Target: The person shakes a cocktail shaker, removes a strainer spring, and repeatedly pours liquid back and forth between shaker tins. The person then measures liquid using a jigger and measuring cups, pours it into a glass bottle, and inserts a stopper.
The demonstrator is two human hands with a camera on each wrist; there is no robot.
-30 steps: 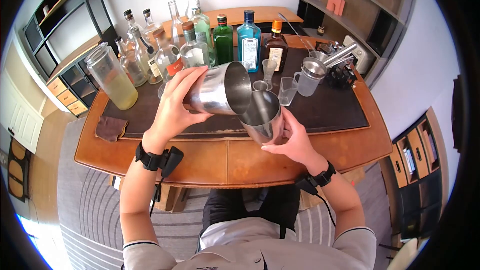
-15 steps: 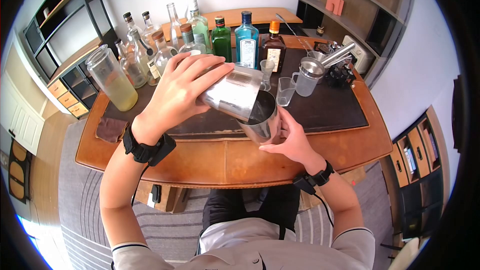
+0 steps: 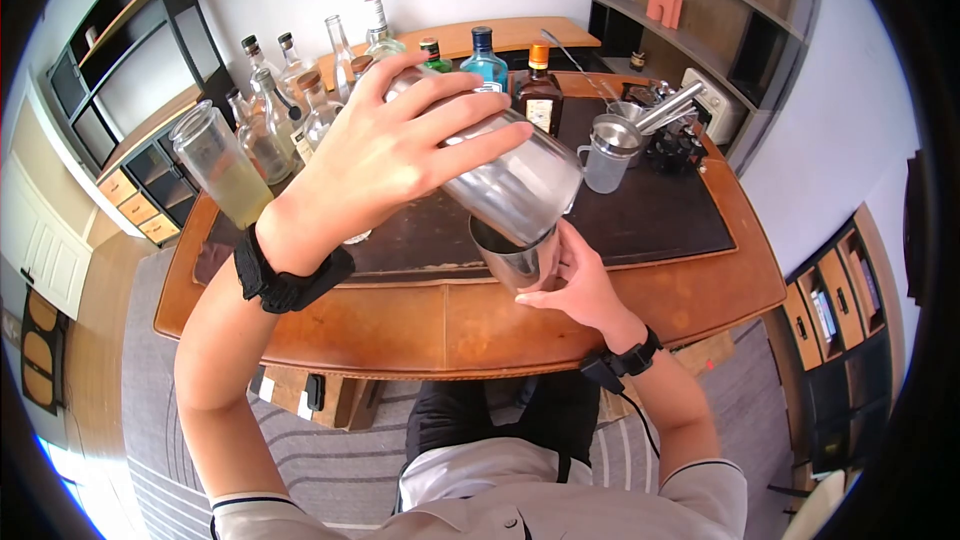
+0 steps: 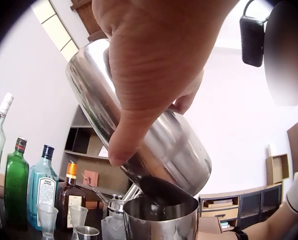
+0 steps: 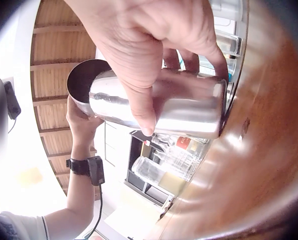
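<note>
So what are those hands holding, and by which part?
The left hand grips a downward-tipped silvery metal cylindrical cup around its side wall; the right hand grips a second silvery metal cylindrical cup around its side, toward the base.

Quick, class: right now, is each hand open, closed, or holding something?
Left hand: closed around the upper metal cup, which is tipped downward.
Right hand: closed around the lower metal cup.
</note>
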